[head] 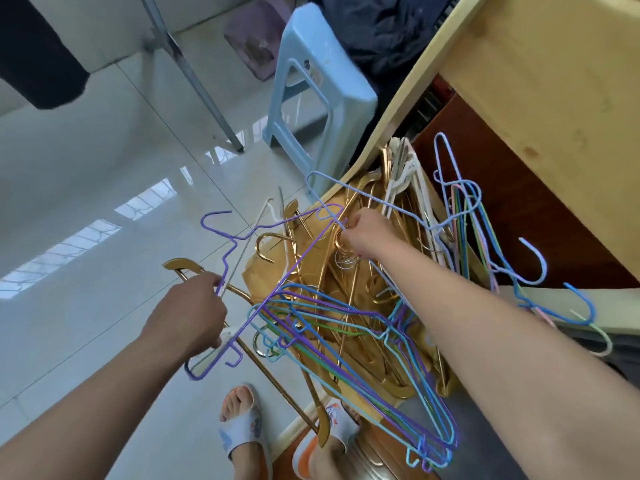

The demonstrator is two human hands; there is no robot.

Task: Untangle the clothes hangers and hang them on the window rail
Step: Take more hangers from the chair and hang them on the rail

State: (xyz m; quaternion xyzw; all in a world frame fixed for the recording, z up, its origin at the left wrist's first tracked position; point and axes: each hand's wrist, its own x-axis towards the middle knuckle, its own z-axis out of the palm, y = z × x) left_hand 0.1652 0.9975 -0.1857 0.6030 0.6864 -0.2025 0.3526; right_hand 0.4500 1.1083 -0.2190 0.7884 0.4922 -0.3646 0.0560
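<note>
A tangled heap of hangers lies on a wooden surface: gold metal ones, white ones and thin wire ones in blue, purple and green. My left hand grips a purple wire hanger at its neck, lifted over the floor. My right hand reaches into the heap and pinches the end of a light blue wire hanger beside some gold hooks. A bunch of coloured wire hangers hangs at the right. No window rail is in view.
A light blue plastic stool stands on the glossy tiled floor beyond the heap. A metal stand leg crosses the floor. A pale wooden desk fills the upper right. My feet in slippers are below.
</note>
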